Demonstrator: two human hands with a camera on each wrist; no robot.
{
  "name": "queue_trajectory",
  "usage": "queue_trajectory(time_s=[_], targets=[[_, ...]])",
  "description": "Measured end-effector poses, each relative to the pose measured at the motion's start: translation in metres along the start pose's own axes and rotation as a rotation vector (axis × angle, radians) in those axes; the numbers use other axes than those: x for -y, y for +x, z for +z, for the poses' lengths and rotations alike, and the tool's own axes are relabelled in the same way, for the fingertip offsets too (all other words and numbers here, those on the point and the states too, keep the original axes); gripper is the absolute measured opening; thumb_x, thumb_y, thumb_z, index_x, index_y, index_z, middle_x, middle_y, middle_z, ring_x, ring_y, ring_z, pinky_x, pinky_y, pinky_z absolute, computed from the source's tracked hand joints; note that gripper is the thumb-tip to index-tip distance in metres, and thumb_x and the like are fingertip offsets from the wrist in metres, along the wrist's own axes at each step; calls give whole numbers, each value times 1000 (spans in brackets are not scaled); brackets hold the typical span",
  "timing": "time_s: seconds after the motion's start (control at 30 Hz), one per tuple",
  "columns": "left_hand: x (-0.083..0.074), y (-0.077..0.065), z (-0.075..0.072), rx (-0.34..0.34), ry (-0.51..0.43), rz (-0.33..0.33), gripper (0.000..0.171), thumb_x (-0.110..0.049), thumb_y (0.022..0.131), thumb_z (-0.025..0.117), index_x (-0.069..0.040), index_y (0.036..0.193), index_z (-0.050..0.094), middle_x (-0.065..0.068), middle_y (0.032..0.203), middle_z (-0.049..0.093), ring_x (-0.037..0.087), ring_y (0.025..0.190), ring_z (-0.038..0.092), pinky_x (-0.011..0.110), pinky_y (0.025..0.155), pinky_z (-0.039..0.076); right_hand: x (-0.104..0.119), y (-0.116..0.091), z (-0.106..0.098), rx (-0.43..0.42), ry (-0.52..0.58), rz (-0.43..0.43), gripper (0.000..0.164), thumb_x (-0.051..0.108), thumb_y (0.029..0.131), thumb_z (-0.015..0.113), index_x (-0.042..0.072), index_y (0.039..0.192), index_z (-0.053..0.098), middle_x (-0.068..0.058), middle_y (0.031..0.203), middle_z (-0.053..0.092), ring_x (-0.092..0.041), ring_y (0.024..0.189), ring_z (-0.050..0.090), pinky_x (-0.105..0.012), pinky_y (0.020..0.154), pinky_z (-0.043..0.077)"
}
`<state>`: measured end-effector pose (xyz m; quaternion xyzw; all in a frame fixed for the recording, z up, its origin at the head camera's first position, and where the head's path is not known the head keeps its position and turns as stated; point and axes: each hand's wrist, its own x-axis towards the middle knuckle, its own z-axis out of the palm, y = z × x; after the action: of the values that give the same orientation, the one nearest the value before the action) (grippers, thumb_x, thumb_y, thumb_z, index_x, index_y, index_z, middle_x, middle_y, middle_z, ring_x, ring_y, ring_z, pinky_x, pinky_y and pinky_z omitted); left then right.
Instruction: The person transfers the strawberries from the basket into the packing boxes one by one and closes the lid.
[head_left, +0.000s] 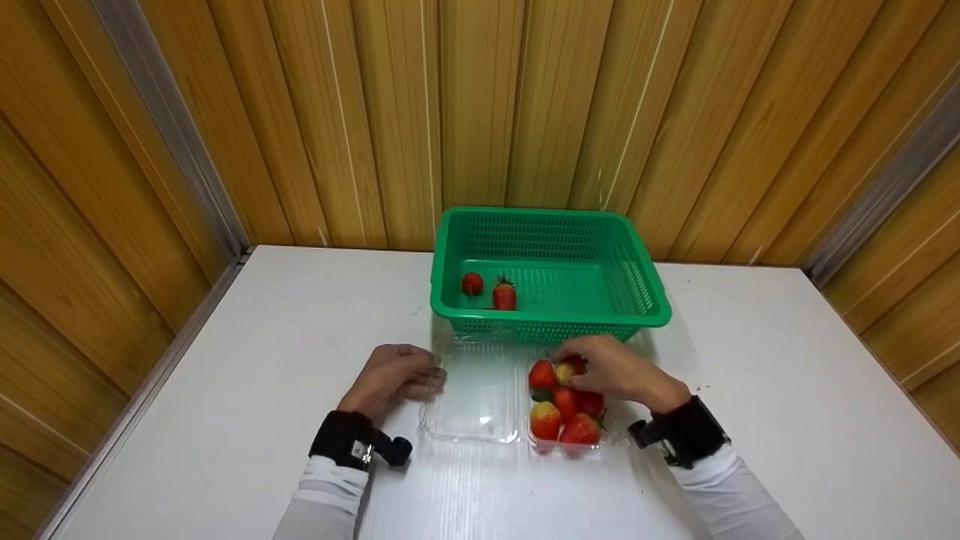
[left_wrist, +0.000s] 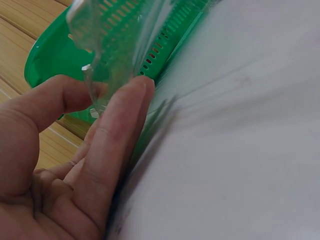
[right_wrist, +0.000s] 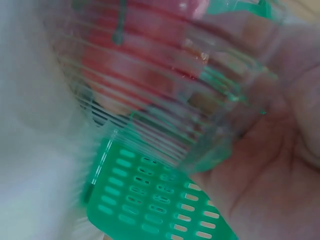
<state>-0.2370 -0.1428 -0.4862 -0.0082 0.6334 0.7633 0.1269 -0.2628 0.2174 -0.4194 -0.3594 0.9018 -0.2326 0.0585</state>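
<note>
A clear plastic clamshell box lies open in front of the basket, its lid [head_left: 472,401] on the left and its strawberry-filled half on the right. My left hand [head_left: 394,377] is at the lid's left edge, and in the left wrist view its thumb and a finger pinch the clear plastic rim [left_wrist: 91,82]. Over the far end of the filled half, my right hand [head_left: 619,371] has its thumb and fingers around a pale-tipped strawberry [head_left: 564,373]. Several red strawberries [head_left: 581,430] lie nearer. Ribbed clear plastic [right_wrist: 150,90] partly covers the right fingers in the right wrist view.
Behind the box stands a green perforated basket [head_left: 551,319] with a few strawberries [head_left: 504,295] at its left side. The white table [head_left: 225,405] ends at a wood-patterned panel wall [head_left: 480,112] at the back and sides.
</note>
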Motion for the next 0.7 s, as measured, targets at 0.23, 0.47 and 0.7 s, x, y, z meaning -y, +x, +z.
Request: queue_trajectory(time_s=[0.23,0.47,0.7], targets=[[-1,0,0,4,-5,-18,27,-5,96,73,15,113,66,25,100,75,23,84,76,31,73,67,1,1,3,53,16,35,25,0,92,79,2,117,76,-1,103,71,-23,93,61,-35,83,60],[0,1,0,-6,1,-13,26,-5,96,73,15,112,67,25,99,75,23,83,76,31,72,67,0,1,3,47,16,21,25,-2,91,78,1,116,75,-2,102,71,-23,93,61,-36,84,60],[-1,0,0,-7,-3,-5,25,-5,96,74,15,111,67,24,98,75,23,83,76,30,72,67,1,1,2,38,8,10,26,0,92,79,0,118,75,-3,104,73,-24,94,63,-37,85,62]])
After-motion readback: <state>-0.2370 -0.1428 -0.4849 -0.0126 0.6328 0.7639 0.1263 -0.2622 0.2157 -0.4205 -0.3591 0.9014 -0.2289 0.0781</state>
